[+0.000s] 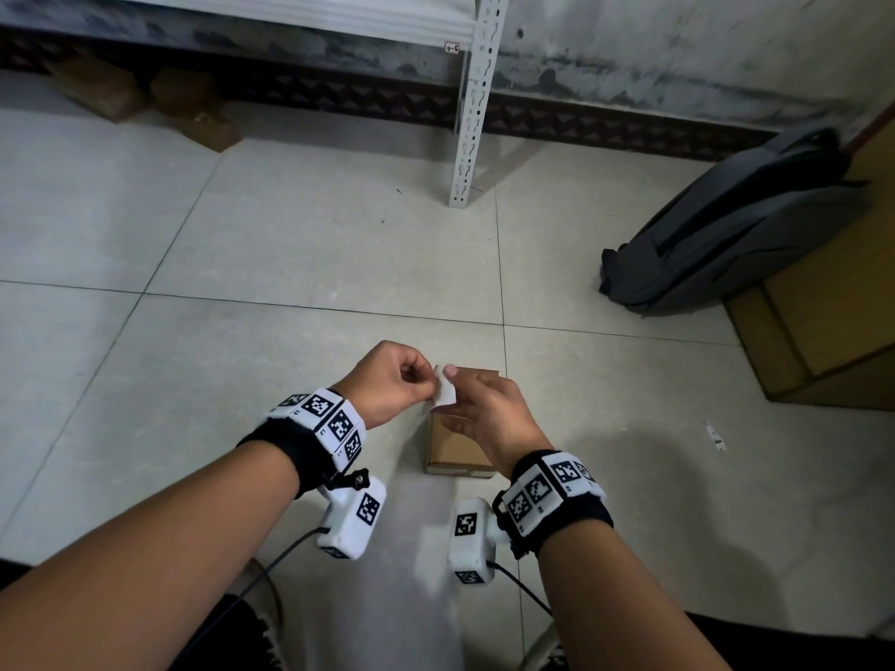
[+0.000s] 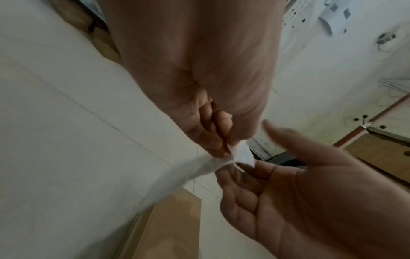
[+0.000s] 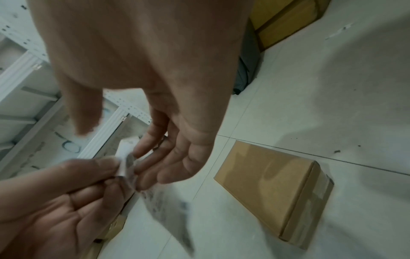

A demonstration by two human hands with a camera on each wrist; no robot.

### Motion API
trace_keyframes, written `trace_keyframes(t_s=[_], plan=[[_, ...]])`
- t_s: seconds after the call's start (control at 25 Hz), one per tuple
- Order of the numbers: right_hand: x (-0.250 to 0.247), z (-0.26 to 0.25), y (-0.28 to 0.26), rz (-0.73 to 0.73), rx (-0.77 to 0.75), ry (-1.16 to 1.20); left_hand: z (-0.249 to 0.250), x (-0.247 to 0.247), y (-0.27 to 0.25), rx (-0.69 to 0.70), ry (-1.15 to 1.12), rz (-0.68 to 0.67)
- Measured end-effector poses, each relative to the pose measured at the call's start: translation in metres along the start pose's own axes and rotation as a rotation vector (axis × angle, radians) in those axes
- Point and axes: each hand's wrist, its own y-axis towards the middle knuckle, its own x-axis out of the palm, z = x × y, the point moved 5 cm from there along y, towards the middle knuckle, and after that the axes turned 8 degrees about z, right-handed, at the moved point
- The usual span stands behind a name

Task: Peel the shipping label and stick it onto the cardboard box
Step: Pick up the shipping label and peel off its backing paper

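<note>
A small brown cardboard box point(image 1: 460, 447) point(image 3: 277, 189) lies flat on the tiled floor. Both my hands hover just above its far end. My left hand point(image 1: 428, 385) point(image 2: 226, 145) pinches a corner of the white shipping label point(image 1: 443, 393) point(image 2: 242, 155) between thumb and fingers. The rest of the label point(image 3: 168, 210) hangs down, blurred. My right hand point(image 1: 450, 397) point(image 3: 115, 145) is beside it, its fingers point(image 3: 146, 157) loosely extended against the label and the thumb lifted apart. Whether the backing is separated cannot be made out.
A grey backpack point(image 1: 736, 234) leans on a large cardboard box point(image 1: 823, 341) at the right. A white perforated shelf post point(image 1: 472, 113) stands ahead, with brown parcels point(image 1: 145, 99) under the shelf at the far left. A small paper scrap point(image 1: 716, 435) lies on the floor.
</note>
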Motion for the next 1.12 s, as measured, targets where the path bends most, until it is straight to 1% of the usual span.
trace_keyframes(t_s=[0.12,0.24,0.48,0.64,0.88,0.92,1.04,1.12], plan=[[-0.005,-0.001,0.001,0.040,-0.081,-0.031,-0.002,0.001,-0.003,-0.014,-0.052,-0.008],[-0.008,-0.003,-0.002,0.029,-0.121,-0.043,-0.005,0.002,-0.001,-0.063,-0.069,-0.012],[-0.006,-0.005,-0.001,0.002,-0.141,-0.014,-0.004,0.004,0.000,-0.156,-0.184,-0.050],[-0.005,-0.004,-0.001,0.005,-0.146,0.012,-0.005,0.006,-0.001,-0.208,-0.259,-0.039],[-0.002,-0.001,0.000,0.010,-0.103,0.111,-0.007,0.006,-0.001,-0.284,-0.481,-0.032],[-0.001,-0.001,0.001,0.014,-0.099,0.102,-0.008,0.005,-0.001,-0.288,-0.477,-0.028],[-0.001,0.000,0.002,0.055,-0.109,0.010,-0.009,-0.002,0.000,-0.269,-0.335,-0.004],[-0.003,0.000,0.002,0.085,-0.122,-0.065,-0.008,-0.003,-0.003,-0.265,-0.344,0.013]])
